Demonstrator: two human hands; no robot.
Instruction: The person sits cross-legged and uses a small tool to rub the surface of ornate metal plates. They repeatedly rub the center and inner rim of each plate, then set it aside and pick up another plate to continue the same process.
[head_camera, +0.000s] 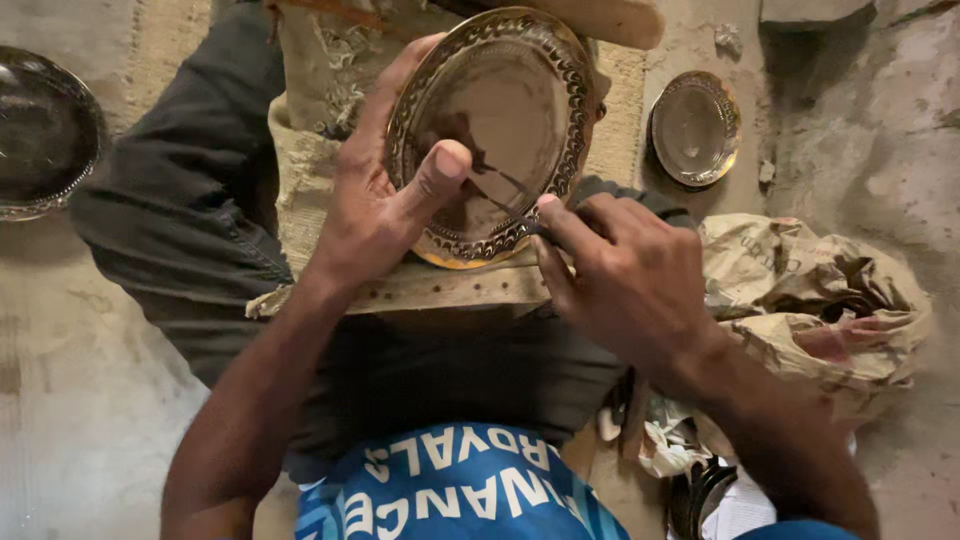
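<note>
A round brass plate (500, 110) with a patterned, pierced rim rests tilted on a worn wooden board (430, 285) across my lap. My left hand (385, 195) grips the plate's left edge, thumb pressed onto its inner face. My right hand (620, 275) is closed around a thin dark tool (500, 195), its tip touching the plate's lower middle, where dark lines are scratched.
A second brass plate (695, 125) lies on the ground at upper right. A dark metal bowl (40, 130) sits at far left. Crumpled brown paper (820, 300) is heaped to my right, with scraps and dark items (700, 490) below it. Rough burlap (320, 70) lies behind the plate.
</note>
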